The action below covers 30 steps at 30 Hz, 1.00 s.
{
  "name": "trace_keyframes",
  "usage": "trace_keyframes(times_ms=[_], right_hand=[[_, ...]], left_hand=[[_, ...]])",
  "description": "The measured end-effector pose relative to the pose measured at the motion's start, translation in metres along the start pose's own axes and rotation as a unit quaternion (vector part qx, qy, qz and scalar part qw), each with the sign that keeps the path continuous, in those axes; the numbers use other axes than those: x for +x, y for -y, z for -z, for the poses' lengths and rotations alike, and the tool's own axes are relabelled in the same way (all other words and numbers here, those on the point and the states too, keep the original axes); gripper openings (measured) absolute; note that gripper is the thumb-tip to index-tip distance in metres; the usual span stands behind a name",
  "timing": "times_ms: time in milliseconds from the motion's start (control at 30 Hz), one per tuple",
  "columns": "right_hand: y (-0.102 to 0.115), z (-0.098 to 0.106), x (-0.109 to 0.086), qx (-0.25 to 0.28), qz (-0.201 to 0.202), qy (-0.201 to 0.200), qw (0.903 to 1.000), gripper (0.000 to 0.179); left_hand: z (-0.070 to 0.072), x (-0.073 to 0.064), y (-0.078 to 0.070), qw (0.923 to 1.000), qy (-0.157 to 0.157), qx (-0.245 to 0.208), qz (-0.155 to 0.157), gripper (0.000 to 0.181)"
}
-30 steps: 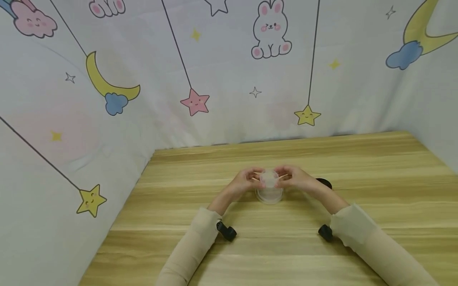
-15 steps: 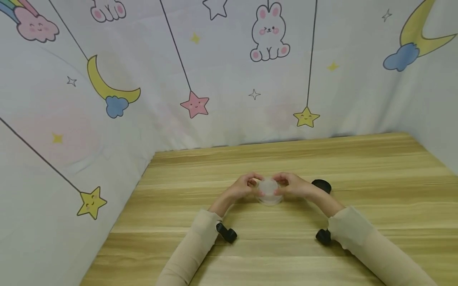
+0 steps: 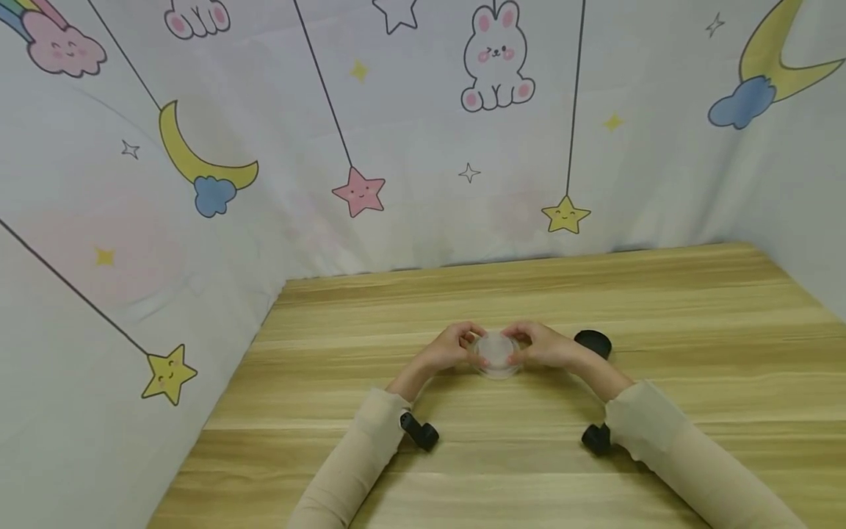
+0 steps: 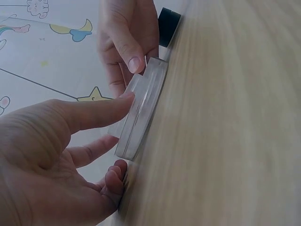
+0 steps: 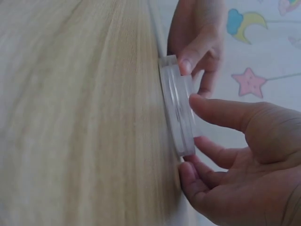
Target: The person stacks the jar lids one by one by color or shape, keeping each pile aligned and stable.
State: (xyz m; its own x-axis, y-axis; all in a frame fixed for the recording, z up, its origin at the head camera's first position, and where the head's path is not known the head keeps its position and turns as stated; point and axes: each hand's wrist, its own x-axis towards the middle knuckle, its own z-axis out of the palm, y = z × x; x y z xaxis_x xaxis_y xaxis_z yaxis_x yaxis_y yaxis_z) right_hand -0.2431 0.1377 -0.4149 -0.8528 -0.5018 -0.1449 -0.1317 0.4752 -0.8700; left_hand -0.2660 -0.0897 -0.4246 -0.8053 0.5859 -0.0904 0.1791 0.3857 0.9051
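Note:
In the head view, a small clear round plastic piece (image 3: 496,345) lies flat over a wider clear round plastic piece (image 3: 498,374) on the wooden table. My left hand (image 3: 452,347) pinches the small piece's left edge between thumb and fingers. From the opposite side, my right hand (image 3: 540,345) pinches it the same way. Seen edge-on in the left wrist view, the wider clear piece (image 4: 149,94) sits low against the tabletop, the small one stacked on it. The right wrist view shows the thumb (image 5: 211,109) at the small piece's rim (image 5: 188,106).
Just beyond my right wrist stands a short black cylinder (image 3: 593,343). Black wrist devices (image 3: 419,432) hang at both sleeve cuffs, near the wooden tabletop (image 3: 502,470). A white curtain with printed stars and rabbits (image 3: 423,132) borders the table at the back and sides.
Both hands have come down and slightly toward me, bringing the small clear piece from above the wider one onto it. Over the last half second the hands barely move.

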Motion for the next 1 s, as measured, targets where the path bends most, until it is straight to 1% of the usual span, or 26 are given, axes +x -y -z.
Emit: trace_keyframes(times_ms=[100,133,167,267,700,900,1000], right_hand=[[0.001,0.0,-0.001,0.001,-0.002,-0.003,1.0,0.056],[0.001,0.0,-0.001,0.0,-0.004,-0.003,1.0,0.056],[0.001,0.0,-0.001,0.001,-0.006,-0.003,1.0,0.057],[0.001,0.0,0.0,0.002,-0.012,-0.003,0.9999,0.058],[0.004,-0.001,-0.002,0.006,-0.013,-0.009,0.9999,0.06],[0.003,0.0,-0.001,0.011,-0.016,-0.014,0.9997,0.06],[0.003,0.001,0.0,0.015,-0.015,-0.017,0.9996,0.058]], left_hand=[[-0.001,0.0,-0.001,1.0,0.001,0.007,0.001,0.042],[-0.001,-0.004,-0.009,0.9998,0.0,0.008,0.016,0.043],[-0.002,-0.003,-0.01,0.9997,-0.002,0.011,0.021,0.044],[-0.002,-0.003,-0.011,0.9997,0.001,0.014,0.021,0.045],[-0.001,-0.003,-0.01,0.9996,0.003,0.012,0.025,0.045],[0.0,-0.002,-0.01,0.9996,0.004,0.001,0.029,0.044],[0.001,-0.002,-0.011,0.9994,-0.003,0.0,0.035,0.044]])
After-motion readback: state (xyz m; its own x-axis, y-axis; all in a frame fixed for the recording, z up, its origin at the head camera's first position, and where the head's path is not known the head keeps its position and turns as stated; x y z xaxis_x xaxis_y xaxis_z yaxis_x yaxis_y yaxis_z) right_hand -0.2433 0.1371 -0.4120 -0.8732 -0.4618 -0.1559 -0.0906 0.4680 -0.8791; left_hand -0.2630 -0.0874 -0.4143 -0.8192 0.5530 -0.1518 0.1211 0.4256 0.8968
